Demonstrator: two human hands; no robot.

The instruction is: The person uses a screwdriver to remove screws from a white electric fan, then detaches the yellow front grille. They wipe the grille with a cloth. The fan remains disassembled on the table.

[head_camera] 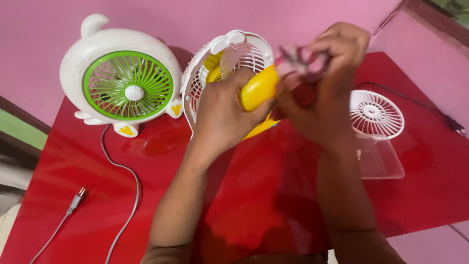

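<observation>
Hands meet above a red table [254,205], seen from the head camera. Left hand [222,115] is curled around a yellow blade [259,88], fingers wrapped over its near end. Right hand [327,93] pinches a bunched pink cloth [303,61] between thumb and fingers, pressing it against the blade's far tip; this cloth is blurred. Directly behind the blade stands an open white fan [229,63], its grille tilted, with more yellow showing inside. Left of the blade, well apart, a second fan [124,80] stands upright, white with a green grille and small yellow feet. Its grey cord [129,195] runs toward the near table edge, left of the blade, and ends in a plug [77,198]. Right of the blade, past the right hand, a loose white grille [377,113] lies flat. Just in front of that grille rests a clear tray [381,159]. Farther right, a black cord [415,100] crosses the table.
</observation>
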